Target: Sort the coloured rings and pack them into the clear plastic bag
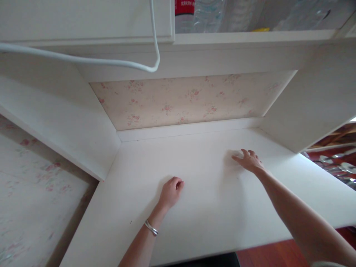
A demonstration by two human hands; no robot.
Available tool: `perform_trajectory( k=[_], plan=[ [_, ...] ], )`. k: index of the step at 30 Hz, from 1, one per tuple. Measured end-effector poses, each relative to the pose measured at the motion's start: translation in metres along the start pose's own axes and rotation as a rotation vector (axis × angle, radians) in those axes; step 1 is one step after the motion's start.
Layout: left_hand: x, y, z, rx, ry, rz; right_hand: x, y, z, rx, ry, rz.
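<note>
My left hand (171, 190) rests on the white desktop (194, 218) as a loose fist, and nothing shows in its curled fingers. Farther off to the right, my right hand (249, 161) bends its fingers over a small white wad (238, 153) and presses it to the desktop. The wad looks like crumpled tissue or cloth; most of it is hidden under the fingers. A silver bracelet (151, 227) circles my left wrist.
A white cable (111, 62) hangs from the cabinet above. Clear plastic bottles (208, 15) stand on the open shelf. Side panels (311, 92) and a floral-papered back wall (178, 100) enclose the desk. Shiny objects (338, 163) lie beyond the right edge. A dark item (214, 260) sits at the front.
</note>
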State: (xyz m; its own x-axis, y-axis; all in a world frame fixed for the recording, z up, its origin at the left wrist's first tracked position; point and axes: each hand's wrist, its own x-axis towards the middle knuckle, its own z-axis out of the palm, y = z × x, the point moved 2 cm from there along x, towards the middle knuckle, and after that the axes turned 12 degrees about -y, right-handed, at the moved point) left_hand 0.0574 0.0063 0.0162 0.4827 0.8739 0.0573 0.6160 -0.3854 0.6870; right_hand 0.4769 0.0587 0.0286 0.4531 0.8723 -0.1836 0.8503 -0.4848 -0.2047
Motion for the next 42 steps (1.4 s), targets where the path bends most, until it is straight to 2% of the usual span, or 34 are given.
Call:
perform_trajectory(
  k=[3,7,10,12,15,19,22,25,29,32,37,42],
  plan=[
    [-0.001,0.0,0.001,0.006,0.001,0.015,0.007,0.006,0.009,-0.003,-0.055,-0.017],
    [-0.001,0.0,0.001,0.001,0.0,0.011,0.006,0.004,0.012,-0.033,-0.063,-0.064],
    [0.0,0.001,0.001,-0.039,-0.016,-0.018,-0.002,-0.008,0.011,-0.013,-0.043,-0.074],
    [0.0,0.004,0.002,-0.096,-0.023,-0.045,-0.013,-0.026,0.012,0.069,-0.018,-0.098],
    [-0.003,0.014,0.004,-0.198,-0.037,-0.041,-0.045,-0.068,0.019,0.334,-0.036,-0.204],
    [-0.01,0.03,0.004,-0.281,-0.027,0.001,-0.115,-0.132,0.039,0.765,-0.267,-0.441],
    [-0.016,0.034,0.003,-0.262,0.012,0.017,-0.163,-0.166,0.053,0.926,-0.428,-0.506],
    [-0.02,0.031,0.0,-0.242,0.049,0.017,-0.192,-0.186,0.06,0.966,-0.515,-0.561],
    [-0.025,0.024,-0.005,-0.273,0.122,-0.03,-0.206,-0.198,0.064,0.927,-0.557,-0.614],
    [-0.028,0.021,-0.005,-0.339,0.118,-0.052,-0.209,-0.199,0.064,0.907,-0.562,-0.659],
    [-0.03,0.023,-0.003,-0.488,0.135,-0.064,-0.212,-0.197,0.062,0.862,-0.535,-0.587],
    [-0.03,0.023,-0.004,-0.549,0.139,-0.07,-0.213,-0.2,0.058,0.757,-0.53,-0.607]
  ],
)
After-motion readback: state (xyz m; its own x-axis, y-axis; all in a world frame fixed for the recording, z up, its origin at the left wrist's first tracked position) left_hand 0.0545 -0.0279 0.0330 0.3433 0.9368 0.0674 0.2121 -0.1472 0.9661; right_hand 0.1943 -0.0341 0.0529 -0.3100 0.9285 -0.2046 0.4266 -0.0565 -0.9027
